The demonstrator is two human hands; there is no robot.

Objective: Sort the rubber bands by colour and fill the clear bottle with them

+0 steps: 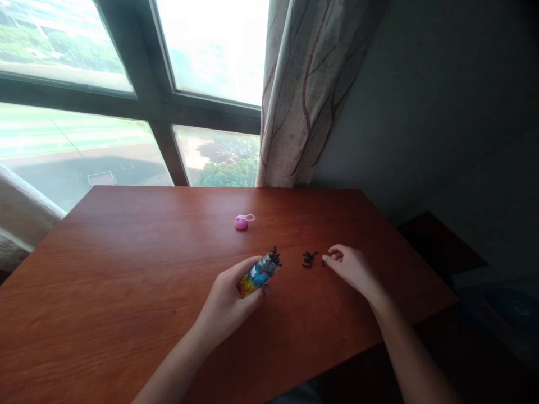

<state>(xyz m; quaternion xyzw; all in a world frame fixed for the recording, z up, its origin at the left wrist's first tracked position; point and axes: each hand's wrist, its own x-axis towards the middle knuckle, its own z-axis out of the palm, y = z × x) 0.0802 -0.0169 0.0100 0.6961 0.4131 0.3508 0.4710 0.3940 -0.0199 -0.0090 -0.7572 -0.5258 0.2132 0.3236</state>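
Bits in and out

Left hand wraps the uncapped bottle, bits crowding its mouth. Right hand: thumb and fingertips nearly meet at one bit, hold unclear. A small pile remains toward the table's right edge; cap nearer the far edge.

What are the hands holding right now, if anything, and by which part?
The left hand holds the colourful container around its lower body. The right hand is at a small dark piece; whether it grips it, I can't tell.
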